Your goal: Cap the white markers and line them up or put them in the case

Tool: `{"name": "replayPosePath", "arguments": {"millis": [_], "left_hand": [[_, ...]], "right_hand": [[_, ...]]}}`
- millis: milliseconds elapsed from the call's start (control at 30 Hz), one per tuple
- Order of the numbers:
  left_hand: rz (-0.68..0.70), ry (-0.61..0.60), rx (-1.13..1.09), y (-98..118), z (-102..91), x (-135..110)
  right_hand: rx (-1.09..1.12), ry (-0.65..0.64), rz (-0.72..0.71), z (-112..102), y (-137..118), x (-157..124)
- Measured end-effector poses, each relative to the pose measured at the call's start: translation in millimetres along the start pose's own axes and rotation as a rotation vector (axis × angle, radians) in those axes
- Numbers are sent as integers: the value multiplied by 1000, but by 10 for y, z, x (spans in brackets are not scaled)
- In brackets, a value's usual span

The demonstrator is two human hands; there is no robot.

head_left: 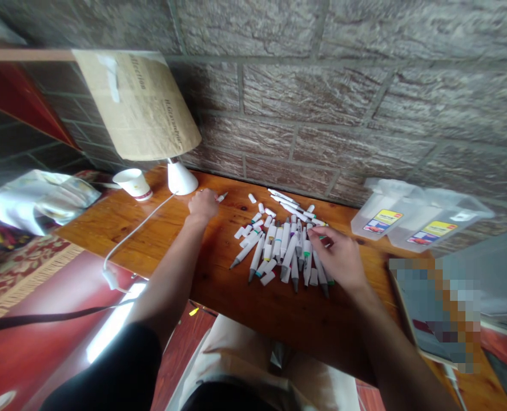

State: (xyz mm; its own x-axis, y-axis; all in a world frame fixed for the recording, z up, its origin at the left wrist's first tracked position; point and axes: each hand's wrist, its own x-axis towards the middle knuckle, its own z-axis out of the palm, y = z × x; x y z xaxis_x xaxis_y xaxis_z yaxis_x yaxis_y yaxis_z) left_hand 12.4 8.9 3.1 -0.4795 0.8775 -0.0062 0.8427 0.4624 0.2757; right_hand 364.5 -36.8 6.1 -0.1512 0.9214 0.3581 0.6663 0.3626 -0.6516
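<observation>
A heap of several white markers (285,245) with loose caps lies on the wooden table (151,228). My left hand (202,204) is closed round one white marker (221,197) near the lamp base, its tip sticking out to the right. My right hand (339,256) rests at the right edge of the heap, fingers pinched on a marker with a green end (317,229).
A white lamp base (181,178) with a paper shade (140,103) stands at the back left, its cord (129,237) running off the table edge. A paper cup (134,184) sits beside it. Clear plastic boxes (416,220) stand at the right. A brick wall is behind.
</observation>
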Motion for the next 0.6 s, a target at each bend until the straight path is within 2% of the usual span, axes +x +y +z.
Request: {"name": "replayPosePath", "arguments": {"millis": [233, 400, 500, 600], "left_hand": [[-113, 47, 32, -72, -49, 58], [-118, 69, 51, -89, -54, 67], [-56, 124, 68, -45, -35, 55], [169, 194, -39, 42, -11, 16]], "right_hand": [[14, -11, -6, 7, -4, -3], [11, -19, -2, 1, -5, -5], [12, -11, -13, -1, -12, -5], [16, -7, -30, -2, -23, -2]]}}
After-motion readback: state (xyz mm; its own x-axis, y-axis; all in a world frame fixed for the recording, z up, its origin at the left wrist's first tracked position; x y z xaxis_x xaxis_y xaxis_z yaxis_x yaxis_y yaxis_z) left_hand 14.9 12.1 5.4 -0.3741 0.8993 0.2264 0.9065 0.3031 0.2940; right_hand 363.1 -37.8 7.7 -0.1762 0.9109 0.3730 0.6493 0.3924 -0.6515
